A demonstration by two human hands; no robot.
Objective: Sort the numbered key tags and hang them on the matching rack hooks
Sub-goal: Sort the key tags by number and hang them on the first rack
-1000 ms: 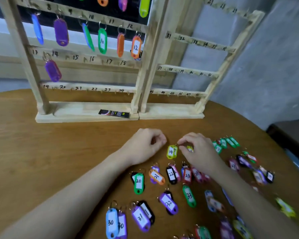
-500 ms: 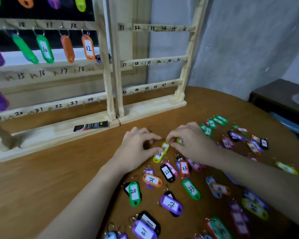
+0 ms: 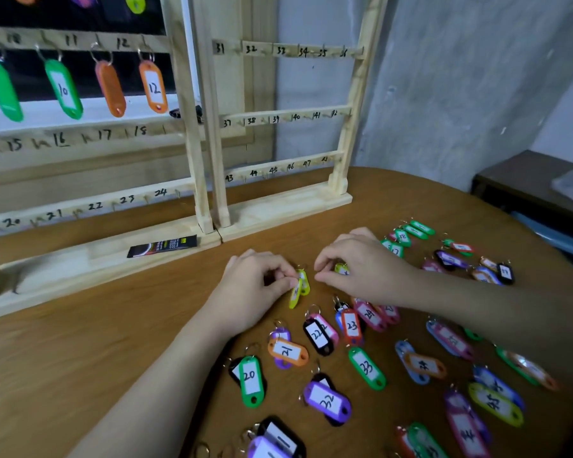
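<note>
The left hand (image 3: 258, 285) pinches a yellow-green key tag (image 3: 299, 287) just above the tabletop (image 3: 80, 342) — light, rigid plastic (probably slick), best held by its ring; the right hand (image 3: 361, 269) pinches another yellow tag (image 3: 341, 268).

The left hand (image 3: 255, 285) now pinches the yellow tag (image 3: 299, 288) and tips it on edge; a second ago it lay flat between both hands
</note>
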